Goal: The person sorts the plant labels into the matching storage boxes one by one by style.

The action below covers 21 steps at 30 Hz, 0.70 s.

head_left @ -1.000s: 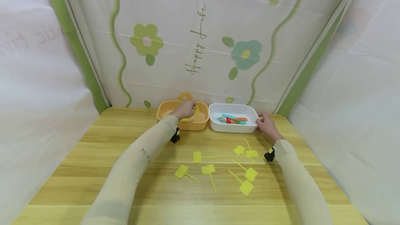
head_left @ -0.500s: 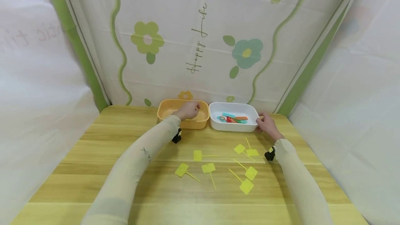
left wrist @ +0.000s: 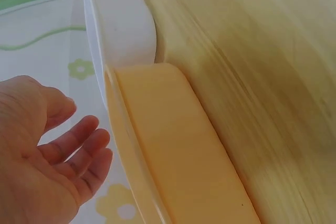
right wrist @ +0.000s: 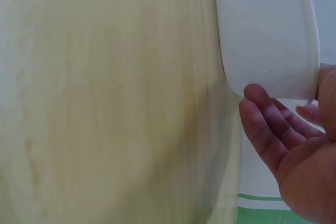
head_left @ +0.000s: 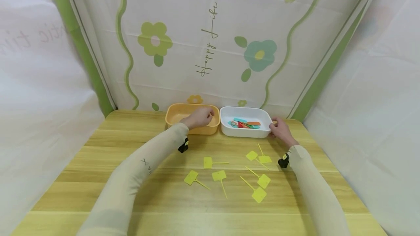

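Left hand (head_left: 200,117) over orange tub (head_left: 206,130), fingers loosely bent, holding nothing, right hand (head_left: 281,131) gripping white tub (head_left: 244,133) by its right end, tubs side by side at surface's (head_left: 88,166) far edge, seven yellow tags (head_left: 219,175) spread nearer, strip of wood between.

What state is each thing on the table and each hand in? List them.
Orange bin: upright, uncovered, inside partly hidden.
White bin: upright, uncovered.
Colored pieces: piled loosely in white bin.
Seven yellow tags: lying on the table.
Left hand: loosely curled over orange bin, nothing visibly held.
Right hand: holding white bin's right end.
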Motion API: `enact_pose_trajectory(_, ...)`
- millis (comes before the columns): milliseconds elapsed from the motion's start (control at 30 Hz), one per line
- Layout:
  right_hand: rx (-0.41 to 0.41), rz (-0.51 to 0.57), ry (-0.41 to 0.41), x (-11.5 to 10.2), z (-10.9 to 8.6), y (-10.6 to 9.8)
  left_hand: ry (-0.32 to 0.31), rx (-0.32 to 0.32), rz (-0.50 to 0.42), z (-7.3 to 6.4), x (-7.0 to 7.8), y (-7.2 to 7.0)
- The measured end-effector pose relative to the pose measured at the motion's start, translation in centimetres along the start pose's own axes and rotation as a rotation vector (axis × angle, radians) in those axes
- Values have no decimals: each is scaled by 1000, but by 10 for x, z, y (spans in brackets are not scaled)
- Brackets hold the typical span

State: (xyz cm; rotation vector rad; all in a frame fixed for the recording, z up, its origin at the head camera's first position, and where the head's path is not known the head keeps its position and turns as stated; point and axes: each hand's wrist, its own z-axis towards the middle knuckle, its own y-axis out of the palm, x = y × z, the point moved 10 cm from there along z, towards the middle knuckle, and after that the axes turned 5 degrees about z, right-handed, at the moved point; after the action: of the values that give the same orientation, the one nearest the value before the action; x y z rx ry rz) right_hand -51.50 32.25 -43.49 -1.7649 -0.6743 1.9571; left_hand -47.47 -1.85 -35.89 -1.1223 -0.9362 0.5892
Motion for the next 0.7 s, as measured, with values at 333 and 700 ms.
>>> enact_pose_trajectory(333, -2, 3, 10, 2, 1, 1, 106, -3, 68, -11, 22, 7)
enact_pose_trajectory(700, 2, 6, 13, 1, 0, 2, 193, -81, 60, -31, 31, 31)
